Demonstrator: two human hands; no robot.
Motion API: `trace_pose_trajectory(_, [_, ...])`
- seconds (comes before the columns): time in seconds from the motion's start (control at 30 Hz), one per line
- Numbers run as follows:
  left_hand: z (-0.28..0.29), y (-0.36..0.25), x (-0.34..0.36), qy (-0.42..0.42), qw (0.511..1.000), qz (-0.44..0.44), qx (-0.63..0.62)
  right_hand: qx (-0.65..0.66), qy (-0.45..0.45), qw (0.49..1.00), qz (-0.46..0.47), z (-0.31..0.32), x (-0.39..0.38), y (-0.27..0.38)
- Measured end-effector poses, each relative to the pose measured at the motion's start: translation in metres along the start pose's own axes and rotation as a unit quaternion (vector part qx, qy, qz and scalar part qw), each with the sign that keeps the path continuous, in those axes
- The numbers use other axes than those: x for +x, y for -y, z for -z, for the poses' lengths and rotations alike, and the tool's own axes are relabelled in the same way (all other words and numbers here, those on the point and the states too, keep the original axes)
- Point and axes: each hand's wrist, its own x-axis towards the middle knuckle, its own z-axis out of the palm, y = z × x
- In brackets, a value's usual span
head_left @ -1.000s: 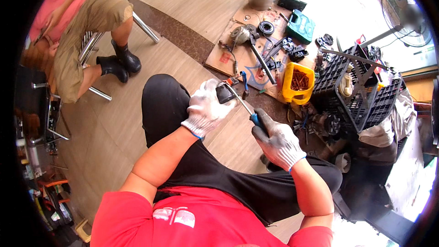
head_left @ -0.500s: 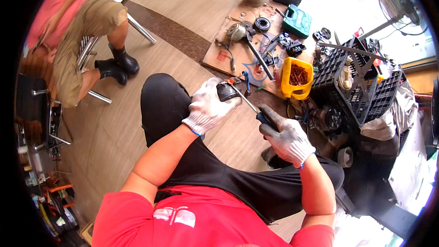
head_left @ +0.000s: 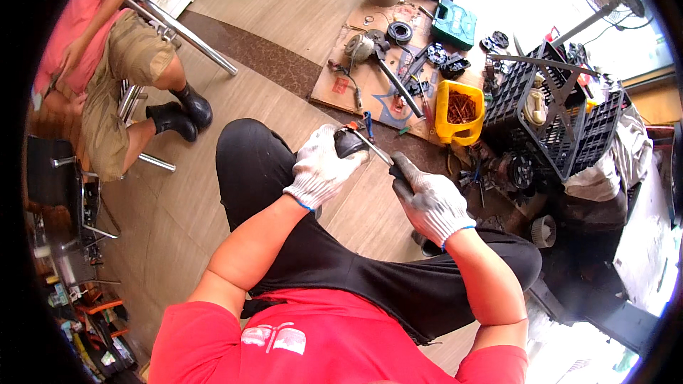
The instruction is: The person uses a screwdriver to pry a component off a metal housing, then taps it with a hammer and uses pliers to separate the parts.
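Observation:
My left hand, in a whitish knitted work glove, is closed round a dark rounded part with an orange bit at its top edge. It is held above the floor, just past my bent left knee. My right hand, gloved alike with grey palm and fingers, grips a screwdriver by its dark handle. The metal shaft slants up and left to the dark part, and the tip meets it near the orange bit. Whether the tip sits in a screw is too small to tell. A short blue piece shows just beyond.
Ahead lies a cardboard sheet with a metal tool body, a black ring and loose parts. A teal case, a yellow cut-open jug of rusty screws, and a black crate stand right. A person sits at left.
My right hand and the screwdriver have moved slightly left and up, closer to the left hand. The left hand keeps its hold on the dark part. The view has shifted a little.

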Motion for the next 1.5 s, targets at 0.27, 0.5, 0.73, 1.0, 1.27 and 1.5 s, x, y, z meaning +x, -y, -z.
trace_pose_trajectory(0.27, [-0.015, 0.002, 0.007, -0.039, 0.996, 0.002, 0.085, 0.051, -0.018, 0.998, -0.029, -0.041, 0.019, -0.002])
trace_pose_trajectory(0.5, [-0.027, 0.016, 0.021, -0.088, 0.987, -0.019, 0.136, 0.159, -0.034, 0.985, -0.057, -0.065, 0.034, 0.005])
trace_pose_trajectory(0.73, [-0.019, 0.012, 0.021, -0.081, 0.992, -0.006, 0.101, 0.305, 0.070, 0.945, -0.097, -0.038, 0.040, -0.006])
trace_pose_trajectory(1.0, [0.005, -0.014, 0.000, 0.001, 0.999, -0.026, -0.041, 0.112, 0.030, 0.993, 0.013, 0.025, 0.007, -0.035])
trace_pose_trajectory(1.27, [0.009, -0.011, 0.001, 0.018, 0.991, -0.032, -0.127, 0.112, 0.036, 0.993, -0.017, 0.043, -0.011, -0.040])
trace_pose_trajectory(1.5, [0.015, -0.005, -0.001, 0.063, 0.973, -0.053, -0.218, 0.164, 0.120, 0.977, -0.056, 0.066, -0.007, -0.040])
